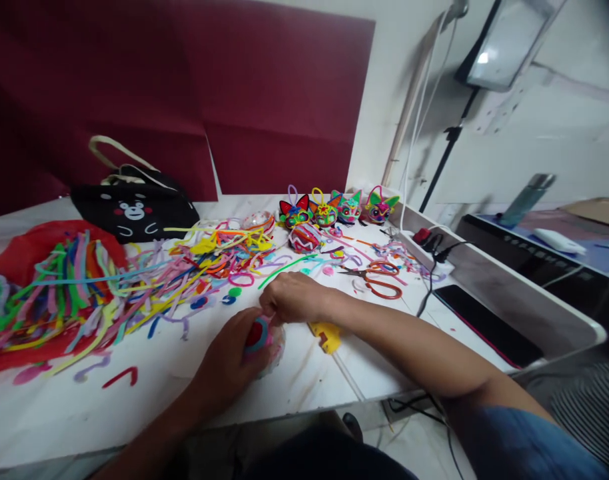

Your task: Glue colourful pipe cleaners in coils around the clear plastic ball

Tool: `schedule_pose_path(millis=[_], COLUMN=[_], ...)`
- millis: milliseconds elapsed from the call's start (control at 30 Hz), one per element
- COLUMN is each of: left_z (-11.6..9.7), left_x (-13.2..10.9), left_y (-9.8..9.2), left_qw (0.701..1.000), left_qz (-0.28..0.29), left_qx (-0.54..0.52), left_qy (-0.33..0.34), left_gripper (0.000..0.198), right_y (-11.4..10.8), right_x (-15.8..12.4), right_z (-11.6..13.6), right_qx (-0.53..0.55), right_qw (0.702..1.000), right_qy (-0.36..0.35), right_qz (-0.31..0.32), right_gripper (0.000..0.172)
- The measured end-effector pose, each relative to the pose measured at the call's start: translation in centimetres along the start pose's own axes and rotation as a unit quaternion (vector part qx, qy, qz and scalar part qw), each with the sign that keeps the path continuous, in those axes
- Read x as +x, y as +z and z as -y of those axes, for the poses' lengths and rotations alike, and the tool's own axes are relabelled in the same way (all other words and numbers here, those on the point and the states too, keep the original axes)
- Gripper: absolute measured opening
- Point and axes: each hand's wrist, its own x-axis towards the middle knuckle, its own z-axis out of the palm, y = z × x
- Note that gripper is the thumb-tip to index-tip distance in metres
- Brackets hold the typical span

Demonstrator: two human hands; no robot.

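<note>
My left hand (232,357) is wrapped round a small clear ball (269,343) with red, blue and pink pipe-cleaner rings on it, held just above the white table (149,407). My right hand (290,298) is closed in a pinch right above the ball, its fingertips at the ball's top; what it pinches is too small to name. A yellow glue gun (325,335) lies on the table under my right wrist. Red-handled scissors (379,279) lie beyond my right hand.
A big heap of coloured pipe cleaners (84,287) covers the table's left, partly on red cloth (19,250). A black bear bag (134,210) sits behind. Several finished cat-face balls (334,210) line the back. A power strip (427,240) and black phone (487,323) lie right.
</note>
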Motion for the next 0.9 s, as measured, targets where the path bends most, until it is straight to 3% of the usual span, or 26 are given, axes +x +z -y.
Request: schedule_pose_path(millis=[333,500,600,733,900], left_z=[0.4,2.2,4.6,6.4,5.6], left_x=[0.4,2.3,3.6,4.2,4.0], left_y=[-0.2,-1.7,-2.7,-3.6,-3.5], left_qw=[1.000,0.995,0.986,0.988,0.982], left_qz=[-0.006,0.083,0.139,0.118,0.108], left_qx=[0.011,-0.033,-0.052,0.002,0.099], left_qy=[-0.018,0.037,0.077,0.101,0.116], left_gripper=[0.050,0.048,0.067,0.076,0.077], right_y=[-0.3,0.1,0.5,0.7,0.6], right_x=[0.9,-0.1,-0.2,0.2,0.6], right_z=[-1.1,-0.4,0.0,0.0,-0.3], right_qx=[-0.025,-0.021,-0.018,-0.015,-0.007], right_qw=[0.999,1.000,1.000,0.999,0.999], right_qy=[-0.020,-0.009,0.009,0.032,0.036], right_qz=[0.023,0.004,-0.007,-0.014,0.001], right_gripper=[0.011,0.007,0.011,0.021,0.019])
